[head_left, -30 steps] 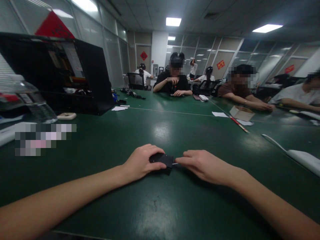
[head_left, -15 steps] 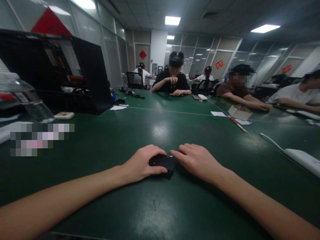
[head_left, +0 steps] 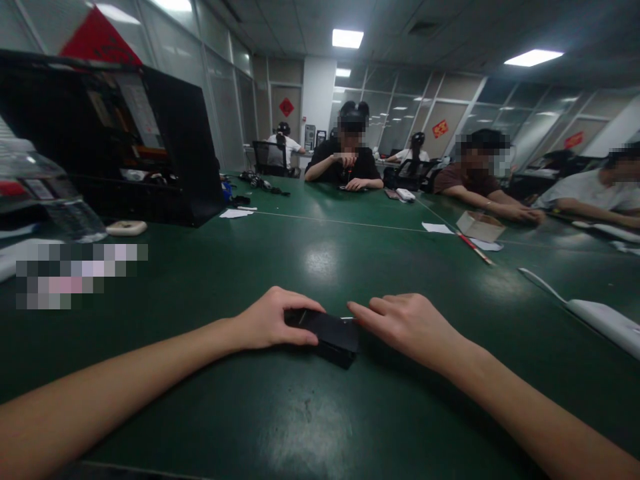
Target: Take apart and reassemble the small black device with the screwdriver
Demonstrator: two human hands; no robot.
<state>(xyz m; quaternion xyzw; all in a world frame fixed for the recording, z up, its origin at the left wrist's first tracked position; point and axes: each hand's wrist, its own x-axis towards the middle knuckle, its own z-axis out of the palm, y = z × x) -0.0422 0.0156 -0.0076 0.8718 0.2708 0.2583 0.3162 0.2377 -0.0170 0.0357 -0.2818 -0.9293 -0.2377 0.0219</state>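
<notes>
The small black box (head_left: 333, 333) lies on the green desk (head_left: 310, 427), in the near middle, between the two hands. The left hand (head_left: 275, 320) has its grip around the left end of the box, with the thumb on the near side and the fingers on the far side. The right hand (head_left: 405, 323) is by the right end, with its fingers bent and one pointing left, close to a thin white piece (head_left: 347, 319) at the far right edge of the box. I cannot tell if the right grip is pinching that piece, because the hand hides its thumb. The box could turn or slide, I think, if the right hand pushes hard, since only one end is held and the desk looks shiny and smooth. The thin piece could bend or slip away if it gets pushed sideways. A finger could also get poked if the box jumps. The water bottle (head_left: 63, 197) and the black computer case (head_left: 193, 153) sit well away to the left, so a bump there seems unlikely.
</notes>
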